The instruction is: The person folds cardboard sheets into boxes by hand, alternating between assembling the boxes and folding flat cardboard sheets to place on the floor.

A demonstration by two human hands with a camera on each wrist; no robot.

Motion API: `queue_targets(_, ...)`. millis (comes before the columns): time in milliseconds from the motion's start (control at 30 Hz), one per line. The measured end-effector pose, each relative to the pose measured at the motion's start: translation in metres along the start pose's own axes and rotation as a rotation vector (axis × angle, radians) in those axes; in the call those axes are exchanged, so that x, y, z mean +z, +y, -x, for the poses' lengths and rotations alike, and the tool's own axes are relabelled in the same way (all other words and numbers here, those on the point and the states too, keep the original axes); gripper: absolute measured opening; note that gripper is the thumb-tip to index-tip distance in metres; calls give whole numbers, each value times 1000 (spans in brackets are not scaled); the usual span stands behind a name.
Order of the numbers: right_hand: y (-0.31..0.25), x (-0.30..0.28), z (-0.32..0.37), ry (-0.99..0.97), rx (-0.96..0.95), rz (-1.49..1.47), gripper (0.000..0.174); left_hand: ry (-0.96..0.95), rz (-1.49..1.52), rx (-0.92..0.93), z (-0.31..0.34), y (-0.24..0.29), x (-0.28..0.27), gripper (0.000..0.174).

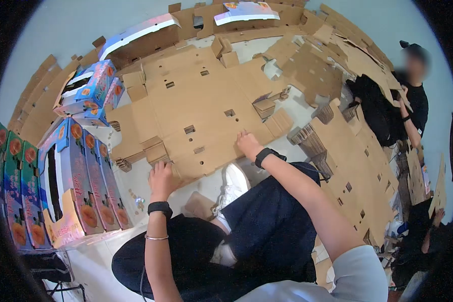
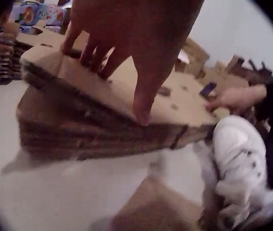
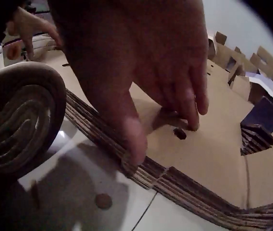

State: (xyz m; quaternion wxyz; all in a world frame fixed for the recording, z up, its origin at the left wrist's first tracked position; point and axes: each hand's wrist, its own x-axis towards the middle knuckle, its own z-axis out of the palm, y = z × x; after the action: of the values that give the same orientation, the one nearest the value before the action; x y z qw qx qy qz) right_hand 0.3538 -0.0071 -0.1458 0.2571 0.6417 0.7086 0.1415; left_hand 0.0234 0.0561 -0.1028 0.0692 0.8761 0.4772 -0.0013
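Note:
A stack of flattened cardboard boxes (image 1: 186, 108) lies on the floor before me, its top sheet brown with small cut-out holes. At its near left corner my left hand (image 1: 162, 180) rests with spread fingers on a flap, thumb at the stack's edge. The left wrist view shows the flap's upper layers (image 2: 78, 89) raised over the lower layers (image 2: 74, 137). Farther right, my right hand (image 1: 250, 145) touches the top sheet near a round hole (image 3: 180, 133). Its thumb (image 3: 135, 144) lies against the layered near edge, fingers bent loosely over the sheet.
Printed fruit boxes (image 1: 75, 176) stand upright at left, with more boxes (image 1: 93, 88) behind them. Another flattened cardboard stack (image 1: 357, 166) lies at right. A white shoe (image 1: 234, 183) is close to the near edge. A person in black (image 1: 415, 95) handles cardboard at far right.

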Motion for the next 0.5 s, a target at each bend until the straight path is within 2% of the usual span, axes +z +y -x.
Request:
queue_targets(67,23,-26,7,-98,-86,-276,36,43,148,18,-13,6,-36,79)
queue_targets(100,39,-19,6,-91,-85,-273,36,50,146,17,-20,7,-50,79)
queue_targets(167,80,4,1,29,-288,-715,38,516,-18,36,-30,12,-67,72)
queue_targets(233,117,-45,6,-129,82,-608,41,512,-1,26,-38,10,-69,70)
queue_targets(267,133,-26,-3,90,139,-543,42,520,9,15,-43,4,-67,68)
queue_targets(300,148,-1,-7,307,194,-473,43,391,82,-30,-45,-8,-51,61)
queue_targets(333,158,14,-6,299,195,-472,43,385,87,-27,-40,-11,-45,61)
queue_targets(400,172,37,-4,464,224,-305,39,199,30,-42,-30,-11,-40,54)
queue_targets(433,176,46,-4,459,219,-311,39,191,28,-47,-30,-9,-39,54)
queue_targets(500,178,61,-5,323,241,-479,34,-13,63,-134,-27,-3,-37,46)
